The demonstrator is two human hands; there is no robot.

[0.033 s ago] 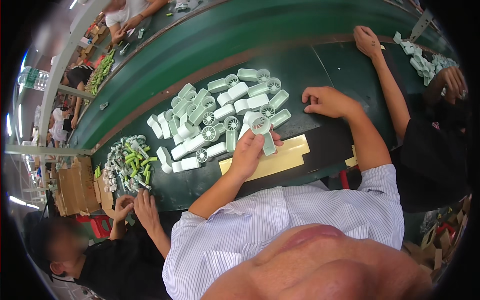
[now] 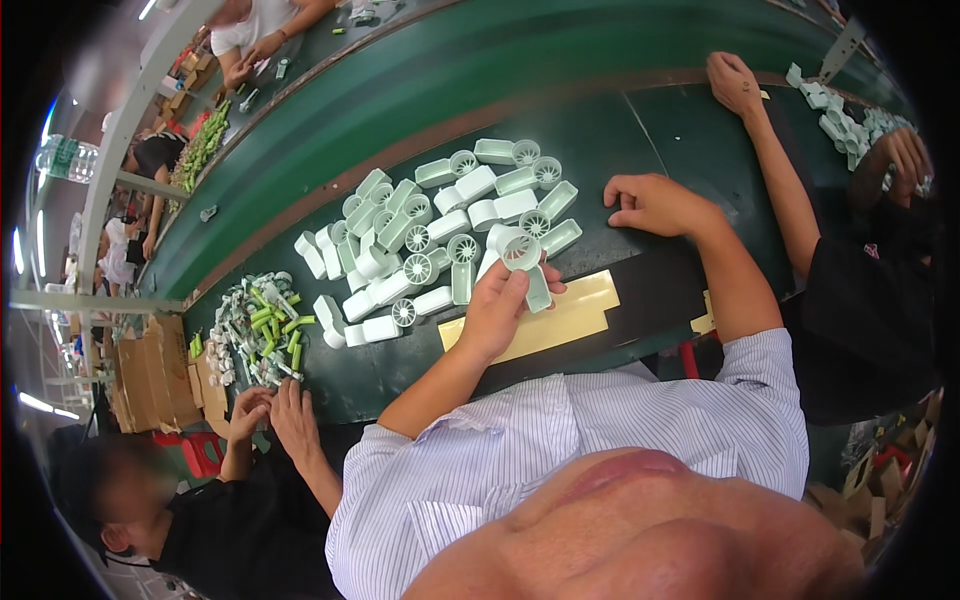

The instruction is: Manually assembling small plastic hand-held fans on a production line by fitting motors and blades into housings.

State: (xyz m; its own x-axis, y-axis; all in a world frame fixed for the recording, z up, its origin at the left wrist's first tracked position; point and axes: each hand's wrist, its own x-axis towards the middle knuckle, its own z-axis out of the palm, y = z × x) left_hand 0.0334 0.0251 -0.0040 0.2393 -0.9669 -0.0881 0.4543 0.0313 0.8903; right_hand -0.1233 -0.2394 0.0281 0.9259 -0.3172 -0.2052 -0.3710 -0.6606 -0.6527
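Note:
My left hand [image 2: 493, 312] is closed around a pale green plastic fan housing [image 2: 539, 290], which has a round ring at one end and a box-shaped handle. The ring faces up, and my thumb presses on the handle side. To the right, my right hand [image 2: 660, 205] hovers over or rests on the green table, with loosely bent fingers, thumb apart from the index finger, and nothing held. Just beyond my left hand lie several similar housings [image 2: 463, 248], some showing spoked grilles. Below the held housing is a yellow sheet [image 2: 560, 328] on a black mat [image 2: 640, 300].
At left, a pile of small parts with lime-green cylinders [image 2: 268, 325] lies near a co-worker's hands [image 2: 290, 415]. A cardboard box [image 2: 150, 375] stands beyond. Another person's hand [image 2: 735, 85] rests at right, near more pale parts [image 2: 845, 130]. A green raised strip [image 2: 440, 90] runs behind the table.

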